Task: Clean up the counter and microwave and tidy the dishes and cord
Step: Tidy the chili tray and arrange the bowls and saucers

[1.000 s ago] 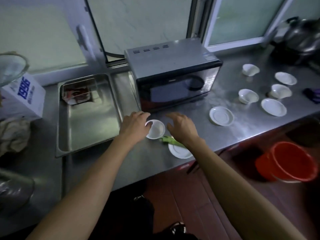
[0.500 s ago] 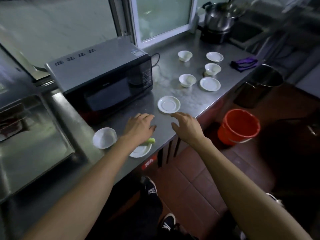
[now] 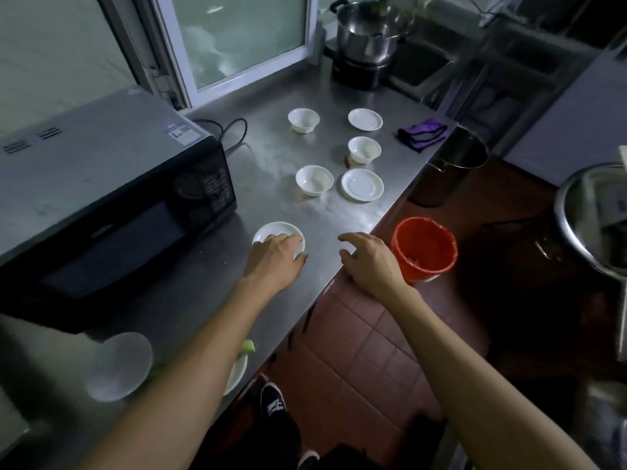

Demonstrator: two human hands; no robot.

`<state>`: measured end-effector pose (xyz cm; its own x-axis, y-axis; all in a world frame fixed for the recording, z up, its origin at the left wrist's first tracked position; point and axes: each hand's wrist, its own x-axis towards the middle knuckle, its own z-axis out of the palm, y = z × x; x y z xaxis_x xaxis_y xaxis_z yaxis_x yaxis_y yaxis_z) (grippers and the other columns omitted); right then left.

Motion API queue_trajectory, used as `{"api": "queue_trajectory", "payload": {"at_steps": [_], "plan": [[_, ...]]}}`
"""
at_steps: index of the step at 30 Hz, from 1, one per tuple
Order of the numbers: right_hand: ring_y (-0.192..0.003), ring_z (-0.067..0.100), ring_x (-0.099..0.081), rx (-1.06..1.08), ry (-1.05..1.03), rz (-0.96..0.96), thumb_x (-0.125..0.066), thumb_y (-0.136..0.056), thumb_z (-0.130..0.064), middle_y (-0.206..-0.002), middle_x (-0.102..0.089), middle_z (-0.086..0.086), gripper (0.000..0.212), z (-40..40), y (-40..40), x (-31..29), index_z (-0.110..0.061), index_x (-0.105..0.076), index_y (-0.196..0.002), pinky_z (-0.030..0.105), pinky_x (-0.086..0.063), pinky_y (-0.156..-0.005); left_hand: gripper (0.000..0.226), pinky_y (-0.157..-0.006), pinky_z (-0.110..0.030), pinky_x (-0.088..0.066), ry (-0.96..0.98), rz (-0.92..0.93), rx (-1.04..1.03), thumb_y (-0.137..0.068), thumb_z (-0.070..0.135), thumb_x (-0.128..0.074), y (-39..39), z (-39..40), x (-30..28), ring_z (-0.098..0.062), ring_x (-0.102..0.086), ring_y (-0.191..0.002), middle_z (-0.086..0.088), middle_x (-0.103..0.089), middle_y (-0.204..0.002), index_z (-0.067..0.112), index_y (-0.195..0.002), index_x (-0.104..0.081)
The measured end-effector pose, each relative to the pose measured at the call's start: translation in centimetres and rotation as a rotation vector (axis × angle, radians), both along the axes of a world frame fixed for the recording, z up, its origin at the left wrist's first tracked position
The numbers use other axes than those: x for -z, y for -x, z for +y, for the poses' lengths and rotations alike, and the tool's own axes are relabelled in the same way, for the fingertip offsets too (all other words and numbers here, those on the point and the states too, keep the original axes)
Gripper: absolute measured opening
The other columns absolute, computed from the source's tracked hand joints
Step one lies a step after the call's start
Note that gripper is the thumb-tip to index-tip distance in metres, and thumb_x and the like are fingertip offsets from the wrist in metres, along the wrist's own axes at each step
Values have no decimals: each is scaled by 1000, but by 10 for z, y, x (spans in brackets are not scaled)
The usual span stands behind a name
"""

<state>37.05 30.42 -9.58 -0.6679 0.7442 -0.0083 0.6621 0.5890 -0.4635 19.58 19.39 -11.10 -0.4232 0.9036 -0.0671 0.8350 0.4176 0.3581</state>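
My left hand point(image 3: 274, 257) rests palm down on a white saucer point(image 3: 274, 231) in front of the microwave point(image 3: 101, 184) on the steel counter point(image 3: 271, 157); its fingers cover the saucer's near half. My right hand point(image 3: 368, 257) hovers open over the counter's front edge, holding nothing. Farther back stand three white bowls point(image 3: 314, 179) point(image 3: 363, 149) point(image 3: 303, 119) and two saucers point(image 3: 362, 184) point(image 3: 365, 119). A black cord point(image 3: 230, 130) loops behind the microwave. A white bowl point(image 3: 117, 366) and a saucer with a green scrap point(image 3: 247, 347) lie near my left forearm.
A red bucket point(image 3: 424, 247) stands on the tiled floor below the counter edge, a steel pot point(image 3: 454, 164) beyond it. A purple cloth point(image 3: 424, 134) lies at the counter's right end. A lidded pot point(image 3: 368, 32) sits on a burner at the back. A large steel basin point(image 3: 590, 218) is at right.
The view has swung right. My left hand left the near bowl and green-scrap saucer and moved forward onto the saucer by the microwave. My right hand moved right along the counter edge.
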Motion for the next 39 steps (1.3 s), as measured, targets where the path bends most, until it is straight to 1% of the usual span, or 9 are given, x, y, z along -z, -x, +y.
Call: {"api": "queue_trajectory", "payload": {"at_steps": [4, 7, 11, 15, 19, 24, 26, 32, 39], "plan": [[-113, 21, -61, 94, 37, 17, -59, -93, -24, -125, -67, -1, 34, 34, -11, 4, -22, -66, -125, 40, -51, -92, 45, -101, -41, -43, 25, -34, 56, -99, 43, -48, -2, 56, 1, -29, -54, -122, -5, -61, -134, 22, -138, -55], [-115, 21, -60, 146, 30, 11, -59, -92, -21, -126, -67, -2, 34, 65, -27, 9, -21, -67, -125, 38, -51, -90, 43, -99, -41, -46, 40, -49, 106, -99, 43, -48, -12, 97, 2, -28, -56, -120, -3, -62, -132, 23, -136, -56], [-111, 23, -62, 181, 44, 10, -60, -92, -21, -124, -68, -2, 34, 113, -51, 20, -22, -67, -125, 36, -51, -85, 40, -98, -41, -45, 64, -36, 137, -99, 42, -48, -29, 151, 9, -26, -57, -118, 0, -63, -129, 24, -133, -58], [-108, 24, -63, 173, 70, 48, -61, -91, -21, -121, -69, -1, 32, 167, -67, 29, -23, -67, -123, 38, -51, -83, 41, -99, -40, -45, 83, -18, 113, -99, 43, -48, -46, 202, 9, -24, -56, -119, 1, -61, -132, 25, -134, -57], [-109, 25, -63, 132, 89, 49, -58, -92, -21, -122, -68, 1, 35, 221, -72, 35, -19, -65, -126, 39, -53, -85, 38, -94, -38, -46, 84, 0, 71, -98, 41, -50, -57, 242, 9, -25, -59, -115, 0, -64, -127, 24, -130, -60], [-109, 26, -63, 52, 149, 40, -55, -91, -19, -121, -68, 5, 39, 265, -54, 41, -17, -63, -129, 40, -53, -90, 34, -89, -40, -51, 59, -17, -37, -97, 38, -54, -53, 263, 12, -27, -62, -106, -2, -68, -117, 22, -124, -63], [-109, 26, -63, 8, 167, 19, -55, -92, -21, -122, -68, 5, 40, 279, -42, 44, -18, -62, -131, 40, -51, -92, 32, -84, -37, -51, 63, -23, -79, -96, 37, -55, -48, 267, 15, -27, -62, -103, -2, -68, -116, 22, -123, -64], [-118, 30, -59, -105, 180, -9, -58, -95, -21, -133, -63, 6, 40, 315, 5, 58, -17, -60, -135, 39, -48, -96, 29, -78, -36, -50, 29, -43, -188, -95, 37, -56, -19, 285, 33, -26, -63, -100, 0, -69, -115, 22, -118, -66], [-118, 31, -59, -163, 225, -79, -58, -95, -21, -133, -63, 7, 40, 353, 65, 77, -15, -60, -134, 40, -49, -96, 30, -88, -43, -51, -3, -116, -267, -95, 37, -56, 29, 329, 57, -27, -62, -107, -1, -69, -116, 23, -120, -65]]}}
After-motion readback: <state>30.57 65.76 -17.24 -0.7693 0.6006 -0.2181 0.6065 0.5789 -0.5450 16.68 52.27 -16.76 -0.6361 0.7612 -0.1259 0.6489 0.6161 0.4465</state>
